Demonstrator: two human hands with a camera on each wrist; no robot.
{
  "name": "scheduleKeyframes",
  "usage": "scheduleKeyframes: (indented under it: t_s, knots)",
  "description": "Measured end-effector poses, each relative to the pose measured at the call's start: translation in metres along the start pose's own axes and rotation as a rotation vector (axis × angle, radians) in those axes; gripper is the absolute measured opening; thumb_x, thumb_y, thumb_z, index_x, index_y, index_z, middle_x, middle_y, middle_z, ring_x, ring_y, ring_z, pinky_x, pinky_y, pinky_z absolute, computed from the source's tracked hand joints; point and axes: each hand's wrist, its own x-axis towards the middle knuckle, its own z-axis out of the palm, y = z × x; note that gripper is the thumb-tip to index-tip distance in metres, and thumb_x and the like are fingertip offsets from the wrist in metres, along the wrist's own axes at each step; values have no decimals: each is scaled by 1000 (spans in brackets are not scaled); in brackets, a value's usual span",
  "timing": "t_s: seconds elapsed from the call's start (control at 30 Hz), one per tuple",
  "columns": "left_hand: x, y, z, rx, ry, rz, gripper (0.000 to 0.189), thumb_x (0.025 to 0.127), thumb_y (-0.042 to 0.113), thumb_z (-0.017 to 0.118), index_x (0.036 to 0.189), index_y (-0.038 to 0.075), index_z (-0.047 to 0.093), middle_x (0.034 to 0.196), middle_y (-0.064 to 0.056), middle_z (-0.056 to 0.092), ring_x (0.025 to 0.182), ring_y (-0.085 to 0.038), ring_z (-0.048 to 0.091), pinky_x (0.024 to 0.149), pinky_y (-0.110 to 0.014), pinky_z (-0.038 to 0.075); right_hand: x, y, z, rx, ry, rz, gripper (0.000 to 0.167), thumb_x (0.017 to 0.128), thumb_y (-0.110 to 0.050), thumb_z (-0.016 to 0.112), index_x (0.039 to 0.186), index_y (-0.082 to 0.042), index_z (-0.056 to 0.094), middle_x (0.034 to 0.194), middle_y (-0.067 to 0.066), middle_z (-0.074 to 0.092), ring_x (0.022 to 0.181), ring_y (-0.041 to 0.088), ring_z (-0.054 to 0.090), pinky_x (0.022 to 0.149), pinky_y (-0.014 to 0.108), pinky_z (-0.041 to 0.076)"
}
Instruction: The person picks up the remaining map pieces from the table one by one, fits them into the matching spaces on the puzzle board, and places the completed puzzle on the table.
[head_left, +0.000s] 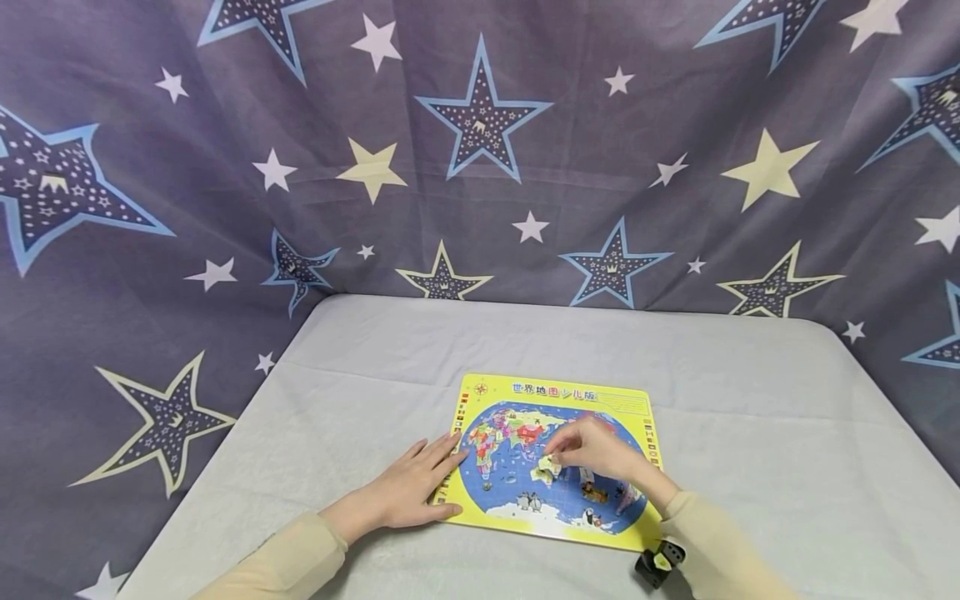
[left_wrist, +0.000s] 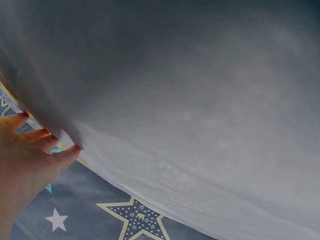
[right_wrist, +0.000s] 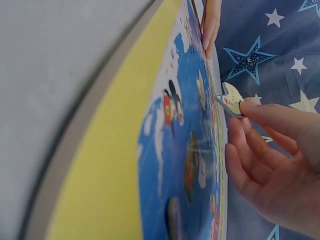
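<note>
A yellow-bordered world map puzzle board [head_left: 633, 535] lies flat on the light grey cloth. My left hand [head_left: 405, 492] rests at its left edge, fingers extended and fingertips over the yellow border. Over the blue middle of the map, my right hand [head_left: 600, 450] pinches a small cream-yellow puzzle piece [right_wrist: 231, 99] between thumb and fingertips. In the right wrist view this piece is tilted and stands off the board's face. From the head view it overlaps the area below the red and pink countries. Part of the map's right side is hidden by the right hand.
Raised pieces show on the map, among them grey penguins [head_left: 529, 502] and an orange-brown piece [head_left: 595, 492]. A small black device [head_left: 660, 563] is at the right sleeve. A star-patterned curtain [head_left: 480, 208] stands behind the cloth-covered table [head_left: 360, 350].
</note>
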Motion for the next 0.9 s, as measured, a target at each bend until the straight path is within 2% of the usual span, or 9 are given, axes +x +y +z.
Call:
scheduleKeyframes:
  t_s: [0.3,0.47,0.9]
  knots:
    - [0,0,0,-2,0,-3,77,84,63,34,141,13,24,148,-8,12,135,-22,11,106,-46,16,2,-2,3,74,-23,16,10,81,-1,59,89,0,66,85,10,65,68,16,59,60,28,51]
    - [0,1,-1,-5,6,3,77,84,63,34,141,13,24,148,-8,12,134,-23,12,105,-46,16,3,0,6,70,-31,20,10,80,1,59,88,1,65,82,9,64,67,13,58,60,25,50]
    - [-1,1,-2,-6,3,4,77,84,63,34,141,13,24,148,-9,12,134,-23,12,105,-46,16,6,1,9,40,-46,28,11,81,2,57,87,0,66,76,7,63,64,16,57,54,20,44]
